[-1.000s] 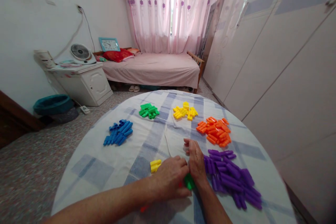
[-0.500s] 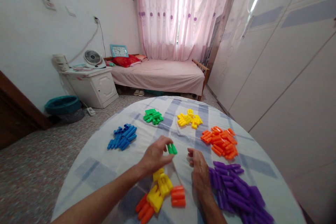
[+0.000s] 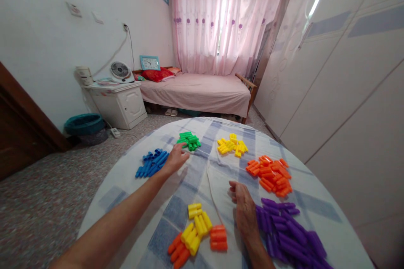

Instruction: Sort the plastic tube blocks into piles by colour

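Observation:
My left hand [image 3: 175,159] is stretched far out over the round table, its fingertips at the near edge of the green pile [image 3: 189,140]. Its fingers are drawn together, and whatever is between them is hidden by the back of the hand. The blue pile [image 3: 152,163] lies just to its left. My right hand [image 3: 243,210] rests palm down on the checked tablecloth [image 3: 132,201], fingers loosely spread, holding nothing. It lies along the left edge of the purple pile [image 3: 290,231]. Near me sits a mixed clump of yellow pieces [image 3: 197,225] and orange pieces [image 3: 218,237].
A yellow pile [image 3: 232,147] and an orange pile [image 3: 270,172] lie at the back right of the table. Beyond it are a bed [image 3: 198,92], a white cabinet with a fan [image 3: 116,101], a teal basin [image 3: 84,124] and wardrobe doors on the right.
My left hand lifted green pieces out of the near clump and carried them forward to the green pile. My right hand stayed put by the purple pile.

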The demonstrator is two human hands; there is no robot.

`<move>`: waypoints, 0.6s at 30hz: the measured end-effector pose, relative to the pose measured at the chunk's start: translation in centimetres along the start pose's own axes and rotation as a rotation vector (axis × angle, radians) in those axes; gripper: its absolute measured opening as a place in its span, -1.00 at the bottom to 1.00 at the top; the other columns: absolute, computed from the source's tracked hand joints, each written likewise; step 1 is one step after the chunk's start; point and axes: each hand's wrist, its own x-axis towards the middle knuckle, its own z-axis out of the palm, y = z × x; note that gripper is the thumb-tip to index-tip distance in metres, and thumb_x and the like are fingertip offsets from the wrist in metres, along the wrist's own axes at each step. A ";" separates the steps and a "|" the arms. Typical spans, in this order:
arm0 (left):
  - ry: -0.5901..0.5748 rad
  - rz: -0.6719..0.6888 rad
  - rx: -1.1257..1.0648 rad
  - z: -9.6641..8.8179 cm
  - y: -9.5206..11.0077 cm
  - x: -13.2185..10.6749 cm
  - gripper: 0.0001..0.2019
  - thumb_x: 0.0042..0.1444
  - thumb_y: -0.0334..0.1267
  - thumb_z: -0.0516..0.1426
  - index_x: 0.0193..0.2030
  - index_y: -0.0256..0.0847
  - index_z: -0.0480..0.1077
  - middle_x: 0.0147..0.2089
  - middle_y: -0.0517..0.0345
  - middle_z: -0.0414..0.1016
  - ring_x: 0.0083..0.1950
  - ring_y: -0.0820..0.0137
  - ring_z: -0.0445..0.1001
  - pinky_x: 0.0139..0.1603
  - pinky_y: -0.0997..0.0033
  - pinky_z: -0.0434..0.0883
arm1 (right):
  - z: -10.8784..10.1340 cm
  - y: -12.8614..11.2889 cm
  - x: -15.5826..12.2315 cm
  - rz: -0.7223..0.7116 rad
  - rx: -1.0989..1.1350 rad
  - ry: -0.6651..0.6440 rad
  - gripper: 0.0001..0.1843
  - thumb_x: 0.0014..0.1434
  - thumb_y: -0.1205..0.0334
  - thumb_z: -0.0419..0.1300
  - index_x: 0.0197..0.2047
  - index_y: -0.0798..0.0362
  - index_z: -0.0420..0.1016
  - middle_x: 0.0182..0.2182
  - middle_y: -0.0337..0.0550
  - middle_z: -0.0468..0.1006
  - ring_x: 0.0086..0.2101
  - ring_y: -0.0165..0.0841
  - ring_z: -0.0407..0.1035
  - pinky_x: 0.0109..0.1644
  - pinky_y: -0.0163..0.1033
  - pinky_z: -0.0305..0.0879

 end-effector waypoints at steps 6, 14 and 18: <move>-0.342 0.147 -0.100 -3.0 1.8 -12.8 -0.60 0.15 -0.11 0.03 0.12 -0.14 0.30 0.19 -0.03 0.29 0.16 0.25 0.32 0.12 0.21 0.35 | 0.1 -0.3 0.0 -0.019 -0.023 -0.020 -0.55 0.24 -0.04 -0.14 -0.16 0.03 0.45 -0.25 -0.11 0.49 -0.22 -0.30 0.37 -0.15 -0.20 0.28; -0.618 0.298 0.140 -1.7 3.0 -18.8 0.03 -0.32 0.04 0.34 0.33 -0.06 0.00 0.43 -0.09 -0.24 0.41 -0.02 -0.21 0.32 -0.10 -0.04 | 0.3 -0.4 -0.1 -0.061 -0.048 -0.010 -0.58 0.23 0.00 -0.13 -0.19 0.03 0.46 -0.27 -0.13 0.49 -0.24 -0.31 0.38 -0.14 -0.20 0.29; -0.525 0.338 0.147 1.4 3.8 -17.1 -0.11 -0.24 -0.08 0.31 0.28 -0.15 0.11 0.41 -0.15 -0.14 0.40 0.05 -0.15 0.33 -0.03 -0.03 | 0.3 -0.5 -0.2 -0.062 -0.049 -0.014 -0.59 0.23 0.01 -0.13 -0.21 0.03 0.47 -0.26 -0.12 0.50 -0.26 -0.32 0.39 -0.14 -0.20 0.31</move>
